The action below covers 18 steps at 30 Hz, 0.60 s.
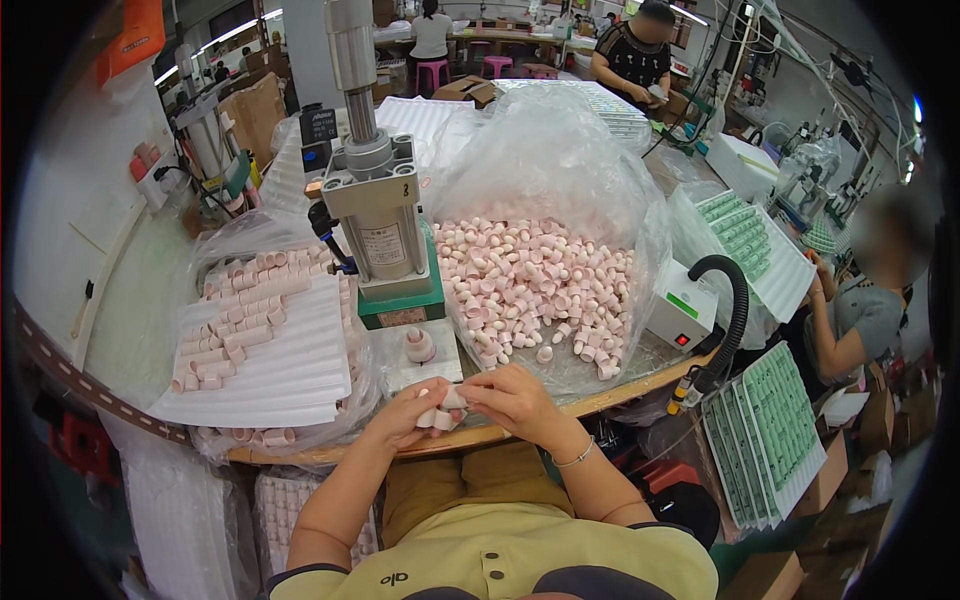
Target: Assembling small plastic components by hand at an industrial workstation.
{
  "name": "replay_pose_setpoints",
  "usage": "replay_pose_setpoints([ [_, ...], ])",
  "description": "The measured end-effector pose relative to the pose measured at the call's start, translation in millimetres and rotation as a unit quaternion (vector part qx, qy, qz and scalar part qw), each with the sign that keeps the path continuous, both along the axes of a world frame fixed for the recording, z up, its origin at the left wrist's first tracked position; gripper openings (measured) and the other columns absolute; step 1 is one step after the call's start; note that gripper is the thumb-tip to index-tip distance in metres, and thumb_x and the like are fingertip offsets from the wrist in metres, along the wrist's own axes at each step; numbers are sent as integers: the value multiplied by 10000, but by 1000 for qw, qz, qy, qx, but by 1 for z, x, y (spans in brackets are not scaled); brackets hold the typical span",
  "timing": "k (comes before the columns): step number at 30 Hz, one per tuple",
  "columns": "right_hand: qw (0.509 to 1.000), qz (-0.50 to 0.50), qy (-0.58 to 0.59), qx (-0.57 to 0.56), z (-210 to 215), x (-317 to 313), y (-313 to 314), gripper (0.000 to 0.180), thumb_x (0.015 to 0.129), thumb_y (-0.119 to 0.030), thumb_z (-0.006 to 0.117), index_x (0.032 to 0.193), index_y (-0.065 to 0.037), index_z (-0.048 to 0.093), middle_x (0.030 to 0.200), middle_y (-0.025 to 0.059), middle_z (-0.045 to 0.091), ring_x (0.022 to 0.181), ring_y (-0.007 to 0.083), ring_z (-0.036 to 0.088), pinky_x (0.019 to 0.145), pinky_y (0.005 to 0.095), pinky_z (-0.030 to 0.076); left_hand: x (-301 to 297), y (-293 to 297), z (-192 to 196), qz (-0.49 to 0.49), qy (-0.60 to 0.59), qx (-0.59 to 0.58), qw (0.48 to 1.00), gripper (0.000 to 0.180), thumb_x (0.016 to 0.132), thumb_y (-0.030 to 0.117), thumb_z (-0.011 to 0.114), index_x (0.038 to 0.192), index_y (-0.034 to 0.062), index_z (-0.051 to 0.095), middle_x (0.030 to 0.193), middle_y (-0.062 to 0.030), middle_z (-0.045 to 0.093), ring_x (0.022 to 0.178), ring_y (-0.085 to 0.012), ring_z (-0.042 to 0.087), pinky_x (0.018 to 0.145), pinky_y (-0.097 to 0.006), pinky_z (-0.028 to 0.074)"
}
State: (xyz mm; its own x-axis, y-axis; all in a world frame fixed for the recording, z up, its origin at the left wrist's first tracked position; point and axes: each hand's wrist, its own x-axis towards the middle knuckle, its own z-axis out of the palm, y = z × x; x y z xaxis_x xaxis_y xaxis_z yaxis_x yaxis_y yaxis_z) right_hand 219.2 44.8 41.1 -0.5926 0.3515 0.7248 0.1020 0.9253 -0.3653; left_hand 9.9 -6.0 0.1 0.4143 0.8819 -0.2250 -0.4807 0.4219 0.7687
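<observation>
Pink small caps (440, 410) sat pinched between both hands at the table's near edge, just below the press fixture (418, 345). Left hand (405, 418) cupped several; right hand (512, 397) closed fingertips on one, pointing leftward, equally near.

press (385, 215) — centre of table (130, 320), fixture (420, 345) before it; ridged tray (280, 360) with rows of caps (235, 335) to its left; open bag (545, 160) of loose caps (530, 285) to its right — small box unit (680, 312) beyond that.
</observation>
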Motion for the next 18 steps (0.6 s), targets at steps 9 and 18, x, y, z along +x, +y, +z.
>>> replay_pose_setpoints([
  [9, 977, -78, 63, -186, -22, -4, -17, 288, 746, -132, 716, 1017, -49, 664, 742, 87, 626, 610, 230, 553, 601, 342, 427, 18, -12, 1, 138, 166, 157, 964, 167, 891, 165, 600, 993, 50, 534, 871, -62, 618, 633, -81, 538, 501, -192, 438],
  [18, 983, -105, -84, -123, 9, -10, -3, 238, 786, -140, 684, 990, -22, 651, 712, 119, 606, 587, 265, 579, 544, 339, 432, 23, 1, -13, 82, -104, -85, 988, 256, 929, 325, 530, 1019, 86, 542, 832, -64, 630, 659, -109, 602, 406, -192, 399],
])
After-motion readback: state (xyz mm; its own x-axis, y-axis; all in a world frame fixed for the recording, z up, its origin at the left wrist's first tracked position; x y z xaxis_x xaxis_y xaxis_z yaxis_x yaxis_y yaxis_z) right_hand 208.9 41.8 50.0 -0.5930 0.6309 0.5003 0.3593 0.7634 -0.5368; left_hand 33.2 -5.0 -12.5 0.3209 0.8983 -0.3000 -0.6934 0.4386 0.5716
